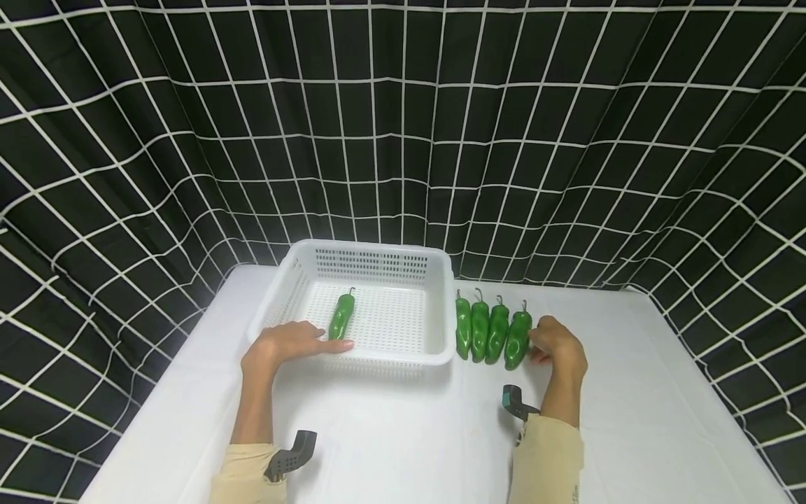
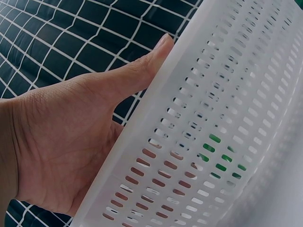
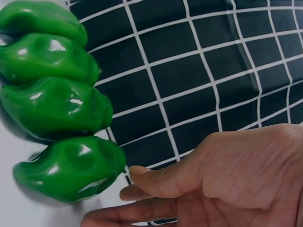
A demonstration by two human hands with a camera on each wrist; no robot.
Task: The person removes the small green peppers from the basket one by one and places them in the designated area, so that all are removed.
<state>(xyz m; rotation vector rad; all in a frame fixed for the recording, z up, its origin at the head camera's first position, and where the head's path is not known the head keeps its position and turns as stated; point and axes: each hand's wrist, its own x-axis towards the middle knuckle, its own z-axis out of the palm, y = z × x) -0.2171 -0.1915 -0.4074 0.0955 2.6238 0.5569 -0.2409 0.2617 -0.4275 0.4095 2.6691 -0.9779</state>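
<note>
A white slotted plastic basket (image 1: 434, 348) stands left of centre, with one long green chili pepper (image 1: 342, 316) lying inside it. My left hand (image 1: 286, 345) rests at the basket's front left corner, the thumb stretched along the front rim. Its other fingers reach inside beside the pepper, partly seen through the slots in the left wrist view. Right of the basket several green chili peppers (image 1: 480, 330) lie side by side, stems to the back. My right hand (image 1: 557, 343) is beside the rightmost pepper (image 3: 71, 168), thumb tip at its stem end, fingers loosely extended, gripping nothing.
White cloth covers the table (image 1: 390, 448). Black cloth walls with a white grid (image 1: 403, 140) enclose the back and both sides. A dark device is worn on each wrist, the left one (image 1: 292, 455) and the right one (image 1: 518, 402).
</note>
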